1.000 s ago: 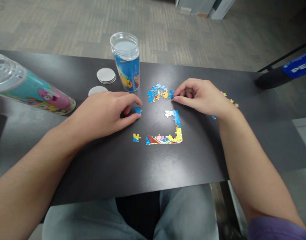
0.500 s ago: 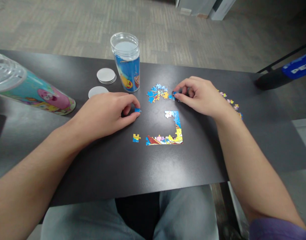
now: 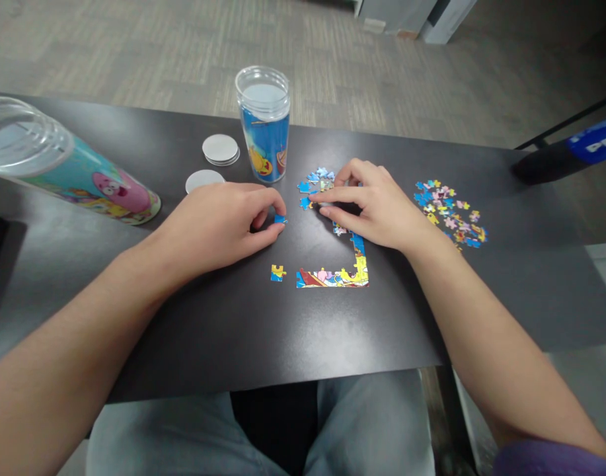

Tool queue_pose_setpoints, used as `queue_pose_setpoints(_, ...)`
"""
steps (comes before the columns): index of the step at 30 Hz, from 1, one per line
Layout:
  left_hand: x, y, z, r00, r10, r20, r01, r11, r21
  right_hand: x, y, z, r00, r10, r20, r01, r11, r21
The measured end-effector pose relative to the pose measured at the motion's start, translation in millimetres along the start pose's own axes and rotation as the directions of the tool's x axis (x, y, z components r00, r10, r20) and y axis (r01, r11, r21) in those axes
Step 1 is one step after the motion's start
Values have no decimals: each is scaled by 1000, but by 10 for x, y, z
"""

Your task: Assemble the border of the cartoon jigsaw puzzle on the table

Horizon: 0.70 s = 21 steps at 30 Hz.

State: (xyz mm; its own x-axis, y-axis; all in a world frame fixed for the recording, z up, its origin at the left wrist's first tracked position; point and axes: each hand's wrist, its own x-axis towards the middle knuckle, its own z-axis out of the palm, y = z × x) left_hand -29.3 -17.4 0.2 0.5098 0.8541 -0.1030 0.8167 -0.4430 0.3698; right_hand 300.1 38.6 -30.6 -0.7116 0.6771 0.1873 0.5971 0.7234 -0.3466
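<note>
My left hand (image 3: 233, 218) pinches a blue jigsaw puzzle piece (image 3: 279, 219) between thumb and forefinger, just above the table. My right hand (image 3: 369, 205) reaches over a small pile of blue and yellow puzzle pieces (image 3: 305, 188), its fingertips on the pile's near side and the forefinger and thumb a little apart. Below it lies a joined corner section of puzzle (image 3: 359, 264), bottom and right edges linked; the hand hides part of its top. A single yellow and blue piece (image 3: 277, 273) sits to the left of that section.
A clear-topped blue cup (image 3: 265, 142) stands behind the hands, with white discs (image 3: 221, 149) beside it. At left is a taller cartoon cup (image 3: 99, 172). More loose pieces (image 3: 449, 211) spread right of my right arm. A dark bottle with a blue label (image 3: 595, 139) is far right.
My right hand has moved left across the small pile, its fingers now spread rather than pinching a blue piece. My left hand still holds its piece. The view has shifted slightly.
</note>
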Motion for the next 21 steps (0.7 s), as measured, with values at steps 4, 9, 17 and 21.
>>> queue_pose_setpoints(4, -2, 13, -12, 1000, -10, 11, 10, 1000, 13, -18, 7, -13, 998, -58, -9, 58, 998, 32)
queue_pose_setpoints(9, 17, 21, 44, 1000, 5, -22, -5, 1000, 23, -23, 51, 17, 998, -11, -57, 12, 1000, 13)
queue_pose_setpoints(17, -15, 90, 154, 996, 82, -45, -76, 990, 120, -8, -14, 8, 999, -10, -37, 12, 999, 46)
queue_pose_setpoints(21, -5, 127, 141, 998, 45, -36, -41, 993, 115, 4, -12, 8, 999, -18, -39, 21, 997, 80)
